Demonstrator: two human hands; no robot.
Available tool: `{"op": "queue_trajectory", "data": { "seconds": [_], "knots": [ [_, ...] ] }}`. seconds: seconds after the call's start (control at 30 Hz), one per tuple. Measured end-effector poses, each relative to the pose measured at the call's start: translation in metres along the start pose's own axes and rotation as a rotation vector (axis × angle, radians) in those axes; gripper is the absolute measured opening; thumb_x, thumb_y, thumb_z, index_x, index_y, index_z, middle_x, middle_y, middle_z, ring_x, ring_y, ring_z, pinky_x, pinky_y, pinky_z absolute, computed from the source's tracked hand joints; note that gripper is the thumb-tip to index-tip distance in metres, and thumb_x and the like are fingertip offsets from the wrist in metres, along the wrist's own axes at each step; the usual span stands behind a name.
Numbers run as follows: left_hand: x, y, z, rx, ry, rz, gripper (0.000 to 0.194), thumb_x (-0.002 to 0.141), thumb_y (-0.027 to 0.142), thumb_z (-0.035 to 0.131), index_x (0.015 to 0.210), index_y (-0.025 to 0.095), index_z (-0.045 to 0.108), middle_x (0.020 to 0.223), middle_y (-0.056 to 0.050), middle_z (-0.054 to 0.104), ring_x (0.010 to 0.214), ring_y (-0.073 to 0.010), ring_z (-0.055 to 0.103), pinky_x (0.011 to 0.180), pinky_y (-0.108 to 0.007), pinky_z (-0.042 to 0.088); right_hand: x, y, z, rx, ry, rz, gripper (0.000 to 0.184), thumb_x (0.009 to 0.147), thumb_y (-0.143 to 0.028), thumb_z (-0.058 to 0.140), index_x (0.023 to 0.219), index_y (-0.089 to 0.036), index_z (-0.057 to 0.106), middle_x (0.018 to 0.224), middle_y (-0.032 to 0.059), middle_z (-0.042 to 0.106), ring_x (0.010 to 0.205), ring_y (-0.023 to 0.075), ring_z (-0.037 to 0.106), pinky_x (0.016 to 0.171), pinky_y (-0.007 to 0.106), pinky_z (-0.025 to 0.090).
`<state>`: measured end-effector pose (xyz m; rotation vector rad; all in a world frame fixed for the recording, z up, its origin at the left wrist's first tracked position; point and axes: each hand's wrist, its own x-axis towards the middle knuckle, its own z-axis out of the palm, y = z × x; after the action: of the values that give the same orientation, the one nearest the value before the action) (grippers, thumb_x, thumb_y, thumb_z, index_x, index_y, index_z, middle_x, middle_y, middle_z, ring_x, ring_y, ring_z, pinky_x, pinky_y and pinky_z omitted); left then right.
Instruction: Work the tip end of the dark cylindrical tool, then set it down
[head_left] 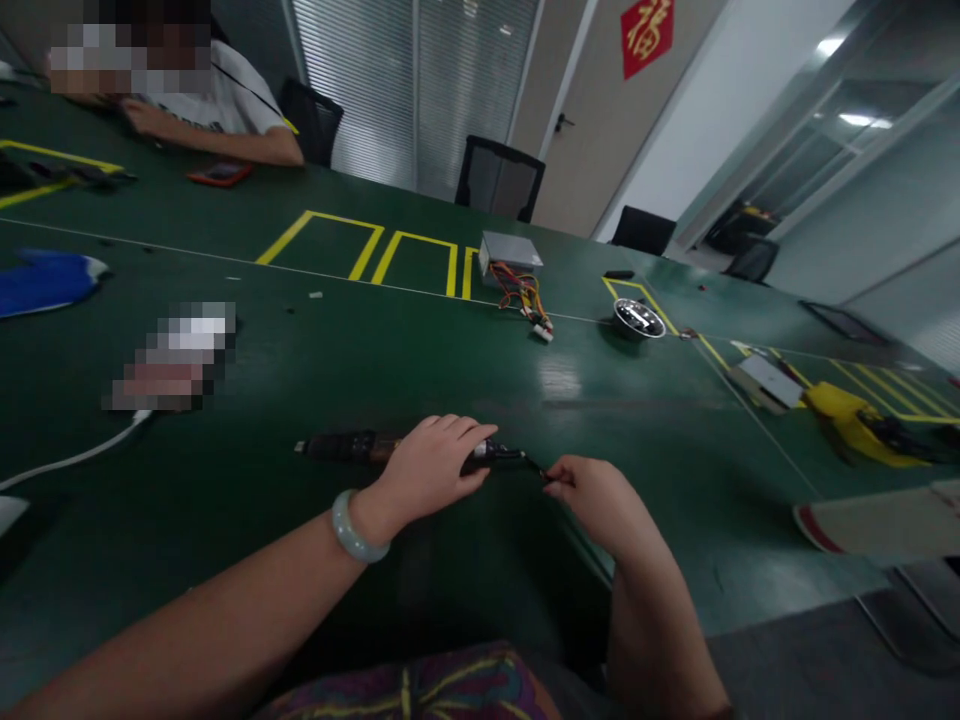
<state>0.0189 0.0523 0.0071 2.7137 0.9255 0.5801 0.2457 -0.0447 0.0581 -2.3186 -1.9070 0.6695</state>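
A dark, slim electric screwdriver (349,447) lies along the green table, its metal tip pointing left. My left hand (431,465), with a pale jade bangle on the wrist, is wrapped over its body from above and hides the middle of it. From the tool's right end a thin black cord (534,464) leads to my right hand (589,490). Thumb and fingertips there pinch the cord a short way from the tool. The exact end of what the right fingers grip is hidden.
Beyond my hands stand a power supply box (510,250) with loose wires and a shiny metal bowl (639,319). A blurred phone (176,360) with a white cable lies left, a yellow tool (855,425) right. Across the table (420,350) sits a person (247,100).
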Motion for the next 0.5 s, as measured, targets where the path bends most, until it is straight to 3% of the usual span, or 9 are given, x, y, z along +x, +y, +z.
{"op": "queue_trajectory", "data": {
  "seconds": [0.1,0.27,0.33,0.4,0.5],
  "knots": [
    [0.0,0.0,0.001,0.016,-0.003,-0.002,0.046,0.088,0.046,0.057,0.128,0.025,0.053,0.12,-0.005,0.061,0.108,-0.0227,0.056,0.092,-0.038,0.041,0.003,-0.002,0.008,-0.03,0.112,-0.002,0.02,0.088,-0.029,0.054,0.098,-0.026,0.072,0.093,0.0008,0.071,0.087,0.0177,0.064,0.076,0.026,0.042],
    [0.0,0.001,0.001,0.027,-0.003,-0.006,0.036,0.089,0.041,0.056,0.121,0.024,0.057,0.114,-0.005,0.062,0.105,-0.0228,0.056,0.09,-0.038,0.042,0.02,-0.005,0.015,0.008,0.477,0.012,0.031,0.095,-0.03,0.043,0.11,-0.025,0.07,0.105,0.0026,0.069,0.092,0.0185,0.063,0.082,0.029,0.044],
    [0.0,0.003,0.001,0.027,-0.009,0.003,0.034,0.088,0.04,0.058,0.118,0.023,0.058,0.111,-0.006,0.062,0.103,-0.0229,0.056,0.089,-0.038,0.041,0.029,-0.006,0.017,0.082,0.556,-0.027,0.03,0.094,-0.028,0.045,0.111,-0.025,0.07,0.105,0.0025,0.069,0.093,0.0178,0.063,0.085,0.029,0.045],
    [0.001,0.006,0.0,0.024,-0.017,0.018,0.033,0.088,0.041,0.059,0.116,0.022,0.058,0.109,-0.006,0.062,0.102,-0.0232,0.057,0.089,-0.038,0.041,0.034,-0.007,0.019,0.165,0.508,-0.09,0.026,0.091,-0.026,0.051,0.108,-0.025,0.071,0.105,0.0018,0.07,0.095,0.0172,0.064,0.087,0.028,0.045],
    [0.001,0.013,-0.002,0.028,-0.018,0.029,0.03,0.089,0.041,0.058,0.11,0.02,0.057,0.105,-0.007,0.062,0.1,-0.0233,0.057,0.089,-0.038,0.041,0.034,-0.009,0.021,0.266,0.298,-0.132,0.024,0.085,-0.022,0.059,0.106,-0.028,0.07,0.094,-0.0016,0.073,0.087,0.0152,0.066,0.08,0.026,0.046]
  ]
}}
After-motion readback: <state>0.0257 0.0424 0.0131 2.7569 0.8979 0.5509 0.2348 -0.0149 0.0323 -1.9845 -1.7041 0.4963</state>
